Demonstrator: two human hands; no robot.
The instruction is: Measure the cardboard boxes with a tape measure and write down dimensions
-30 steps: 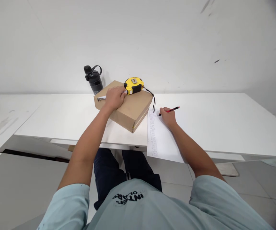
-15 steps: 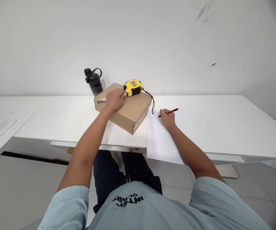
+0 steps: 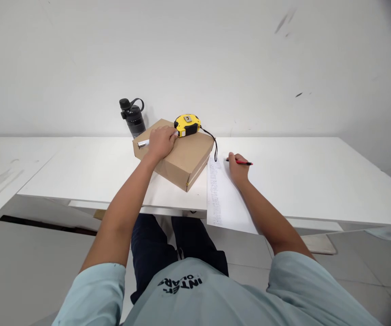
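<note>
A brown cardboard box lies on the white table. A yellow tape measure sits on the box's far corner, its metal blade pulled out to the left across the top. My left hand presses down on the blade and the box, fingers curled beside the tape's case. My right hand rests on a sheet of paper with a column of writing, to the right of the box. It holds a red and black pen that lies nearly flat.
A dark water bottle stands behind the box by the white wall. The paper overhangs the table's near edge. A second white surface lies to the left. My legs are under the table, above a grey tiled floor.
The pen in my right hand has tipped from pointing up and right to lying almost level. My left hand stays on the tape blade. The view has shifted slightly.
</note>
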